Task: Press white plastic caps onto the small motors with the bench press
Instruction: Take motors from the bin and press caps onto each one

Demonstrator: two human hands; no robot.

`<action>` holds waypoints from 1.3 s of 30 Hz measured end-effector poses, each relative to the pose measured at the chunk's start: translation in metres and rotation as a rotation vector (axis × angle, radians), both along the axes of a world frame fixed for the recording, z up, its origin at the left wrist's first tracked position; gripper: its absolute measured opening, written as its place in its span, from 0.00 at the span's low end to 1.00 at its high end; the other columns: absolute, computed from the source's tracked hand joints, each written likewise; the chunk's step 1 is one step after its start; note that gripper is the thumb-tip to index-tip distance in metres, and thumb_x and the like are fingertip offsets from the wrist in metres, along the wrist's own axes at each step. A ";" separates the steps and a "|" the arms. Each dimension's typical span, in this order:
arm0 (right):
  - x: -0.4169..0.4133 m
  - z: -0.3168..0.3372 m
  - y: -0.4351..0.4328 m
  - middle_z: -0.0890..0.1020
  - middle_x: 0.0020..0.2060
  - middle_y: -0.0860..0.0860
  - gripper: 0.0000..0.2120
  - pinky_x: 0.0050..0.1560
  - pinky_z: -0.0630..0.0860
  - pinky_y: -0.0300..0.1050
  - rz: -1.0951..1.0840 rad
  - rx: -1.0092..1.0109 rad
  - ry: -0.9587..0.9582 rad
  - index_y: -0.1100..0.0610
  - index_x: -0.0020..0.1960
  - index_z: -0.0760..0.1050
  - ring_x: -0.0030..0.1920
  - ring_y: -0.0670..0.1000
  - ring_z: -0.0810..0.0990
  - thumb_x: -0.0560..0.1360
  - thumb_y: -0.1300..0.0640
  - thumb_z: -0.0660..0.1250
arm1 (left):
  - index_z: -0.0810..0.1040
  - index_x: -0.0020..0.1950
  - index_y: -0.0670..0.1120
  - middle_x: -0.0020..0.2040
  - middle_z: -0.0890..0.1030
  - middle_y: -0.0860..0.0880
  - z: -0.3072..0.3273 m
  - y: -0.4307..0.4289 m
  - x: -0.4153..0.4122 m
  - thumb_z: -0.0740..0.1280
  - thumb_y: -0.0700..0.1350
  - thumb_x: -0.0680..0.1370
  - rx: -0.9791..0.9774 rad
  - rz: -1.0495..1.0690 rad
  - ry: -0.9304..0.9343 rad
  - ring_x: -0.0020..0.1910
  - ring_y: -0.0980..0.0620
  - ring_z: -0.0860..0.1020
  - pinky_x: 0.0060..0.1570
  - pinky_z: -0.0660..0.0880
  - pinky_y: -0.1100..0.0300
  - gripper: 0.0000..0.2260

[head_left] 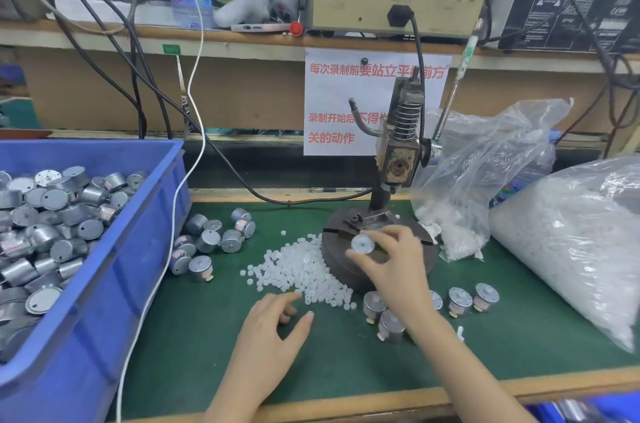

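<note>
1 motor point(362, 244) – R hand point(394, 266) pinch, over press point(398, 159)

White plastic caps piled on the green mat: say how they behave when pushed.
The pile of small white plastic caps would probably scatter, being loose already. Each looks tiny and round, so likely light and apt to roll on the green mat.

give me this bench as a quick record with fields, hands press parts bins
right hand: pinches a small round silver metal motor over the bench press's dark round base
left hand: by the pile of small white plastic caps, no cap seen in its grip
left side: blue plastic crate full of motors
right side: clear plastic bags of white parts
</note>
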State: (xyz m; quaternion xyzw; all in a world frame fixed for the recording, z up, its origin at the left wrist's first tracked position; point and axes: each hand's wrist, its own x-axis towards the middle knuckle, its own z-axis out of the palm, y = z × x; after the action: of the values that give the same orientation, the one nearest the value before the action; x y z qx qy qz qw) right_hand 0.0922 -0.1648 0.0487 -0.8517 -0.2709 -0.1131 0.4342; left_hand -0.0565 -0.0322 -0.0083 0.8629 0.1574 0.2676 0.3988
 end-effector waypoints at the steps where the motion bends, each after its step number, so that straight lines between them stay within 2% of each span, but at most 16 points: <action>1: 0.012 0.005 -0.004 0.71 0.54 0.47 0.19 0.59 0.63 0.38 -0.045 -0.042 -0.018 0.51 0.57 0.79 0.59 0.46 0.66 0.68 0.47 0.73 | 0.77 0.54 0.55 0.42 0.75 0.58 0.000 0.000 0.000 0.69 0.48 0.73 0.010 -0.002 0.002 0.46 0.62 0.72 0.44 0.66 0.73 0.10; 4: 0.039 0.014 -0.012 0.72 0.59 0.52 0.20 0.64 0.64 0.47 -0.108 -0.112 -0.040 0.54 0.58 0.79 0.62 0.51 0.64 0.69 0.46 0.72 | 0.78 0.50 0.55 0.42 0.75 0.58 0.000 0.000 0.000 0.68 0.47 0.74 0.037 -0.003 0.018 0.45 0.62 0.72 0.43 0.65 0.74 0.06; 9: 0.057 0.006 -0.013 0.75 0.55 0.53 0.21 0.58 0.62 0.41 -0.096 -0.131 -0.081 0.56 0.59 0.78 0.58 0.51 0.65 0.70 0.47 0.72 | 0.78 0.47 0.54 0.43 0.74 0.60 0.001 0.001 0.000 0.67 0.45 0.75 0.046 0.004 0.056 0.46 0.62 0.72 0.44 0.66 0.73 0.05; 16: 0.073 -0.002 -0.002 0.76 0.55 0.56 0.20 0.57 0.63 0.46 -0.111 -0.263 -0.174 0.58 0.59 0.78 0.57 0.57 0.69 0.72 0.48 0.70 | 0.79 0.45 0.53 0.42 0.75 0.57 0.004 0.001 0.001 0.67 0.42 0.74 0.030 0.005 0.070 0.45 0.59 0.73 0.44 0.66 0.72 0.05; 20: 0.081 0.001 0.000 0.76 0.54 0.57 0.19 0.55 0.62 0.45 -0.115 -0.242 -0.157 0.58 0.56 0.79 0.57 0.58 0.69 0.70 0.48 0.71 | 0.79 0.44 0.53 0.42 0.75 0.57 0.005 0.000 0.001 0.67 0.42 0.74 0.009 0.005 0.076 0.45 0.58 0.73 0.44 0.66 0.72 0.05; 22: 0.079 -0.001 0.001 0.76 0.54 0.58 0.20 0.56 0.62 0.46 -0.113 -0.226 -0.150 0.58 0.58 0.77 0.58 0.58 0.69 0.71 0.48 0.71 | 0.78 0.43 0.54 0.42 0.75 0.57 0.005 0.001 0.001 0.68 0.41 0.74 0.006 0.007 0.078 0.45 0.59 0.73 0.43 0.66 0.73 0.07; 24: 0.075 -0.006 0.000 0.75 0.56 0.57 0.24 0.59 0.63 0.48 -0.102 -0.174 -0.112 0.58 0.64 0.73 0.59 0.58 0.69 0.72 0.48 0.69 | 0.77 0.41 0.56 0.42 0.75 0.57 0.004 0.001 0.001 0.68 0.41 0.74 -0.003 0.009 0.077 0.44 0.59 0.73 0.43 0.66 0.73 0.09; 26: 0.069 -0.006 -0.003 0.74 0.56 0.55 0.24 0.60 0.65 0.47 -0.081 -0.023 -0.043 0.57 0.68 0.68 0.59 0.55 0.69 0.75 0.49 0.66 | 0.77 0.40 0.57 0.41 0.75 0.57 0.005 0.000 0.001 0.68 0.41 0.74 -0.018 0.003 0.079 0.44 0.59 0.74 0.43 0.66 0.73 0.10; 28: 0.067 0.000 -0.008 0.73 0.58 0.53 0.22 0.61 0.67 0.48 -0.079 0.183 0.022 0.57 0.69 0.65 0.61 0.53 0.70 0.77 0.55 0.64 | 0.77 0.40 0.58 0.41 0.75 0.57 0.005 0.001 0.002 0.67 0.41 0.74 -0.023 0.003 0.084 0.44 0.59 0.74 0.43 0.66 0.73 0.10; 30: 0.066 0.015 -0.013 0.73 0.61 0.53 0.22 0.62 0.70 0.54 -0.097 0.351 0.091 0.56 0.69 0.64 0.61 0.53 0.71 0.76 0.61 0.61 | 0.77 0.40 0.57 0.41 0.75 0.57 0.005 0.001 0.001 0.67 0.41 0.74 -0.029 0.005 0.081 0.44 0.57 0.74 0.42 0.66 0.73 0.10; 31: 0.067 0.024 -0.015 0.73 0.61 0.52 0.22 0.62 0.71 0.52 -0.102 0.423 0.108 0.55 0.69 0.65 0.61 0.52 0.71 0.75 0.64 0.59 | 0.77 0.40 0.56 0.41 0.75 0.56 0.006 0.001 0.001 0.67 0.40 0.74 -0.034 0.006 0.078 0.43 0.57 0.74 0.42 0.66 0.73 0.10; 34: 0.075 0.058 -0.015 0.73 0.59 0.49 0.21 0.53 0.68 0.28 -0.107 0.575 0.115 0.56 0.68 0.66 0.55 0.42 0.72 0.76 0.64 0.57 | 0.77 0.39 0.56 0.40 0.75 0.56 0.007 0.000 0.002 0.67 0.39 0.74 -0.035 0.016 0.082 0.43 0.57 0.74 0.41 0.66 0.74 0.11; 35: 0.080 0.071 -0.014 0.73 0.59 0.48 0.21 0.50 0.68 0.25 -0.105 0.583 0.124 0.56 0.69 0.65 0.54 0.40 0.72 0.76 0.64 0.57 | 0.77 0.39 0.56 0.40 0.75 0.56 0.008 0.000 0.002 0.67 0.39 0.74 -0.037 0.017 0.083 0.43 0.57 0.74 0.41 0.66 0.74 0.11; 36: 0.086 0.084 -0.013 0.72 0.60 0.47 0.22 0.51 0.68 0.26 -0.092 0.571 0.141 0.56 0.70 0.63 0.54 0.40 0.71 0.77 0.63 0.57 | 0.77 0.39 0.55 0.40 0.76 0.55 0.009 0.000 0.002 0.67 0.39 0.74 -0.038 0.017 0.083 0.42 0.57 0.73 0.41 0.66 0.74 0.11; 38: 0.100 0.109 -0.012 0.72 0.64 0.50 0.24 0.59 0.70 0.38 -0.048 0.512 0.189 0.57 0.73 0.60 0.58 0.44 0.72 0.78 0.61 0.57 | 0.77 0.39 0.54 0.40 0.76 0.55 0.009 -0.001 0.002 0.67 0.39 0.75 -0.040 0.016 0.088 0.42 0.57 0.73 0.41 0.66 0.74 0.10; 39: 0.105 0.120 -0.011 0.72 0.64 0.51 0.25 0.60 0.72 0.43 -0.029 0.483 0.205 0.57 0.73 0.59 0.58 0.45 0.73 0.78 0.61 0.58 | 0.78 0.39 0.54 0.41 0.76 0.55 0.009 -0.001 0.002 0.67 0.38 0.75 -0.041 0.016 0.087 0.42 0.57 0.73 0.40 0.66 0.74 0.10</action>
State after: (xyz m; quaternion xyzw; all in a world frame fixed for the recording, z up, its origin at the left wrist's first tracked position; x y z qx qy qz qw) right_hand 0.1968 -0.1755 0.1686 -0.7341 -0.1783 -0.0938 0.6485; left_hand -0.0544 -0.0328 0.0010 0.8641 0.1871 0.2299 0.4068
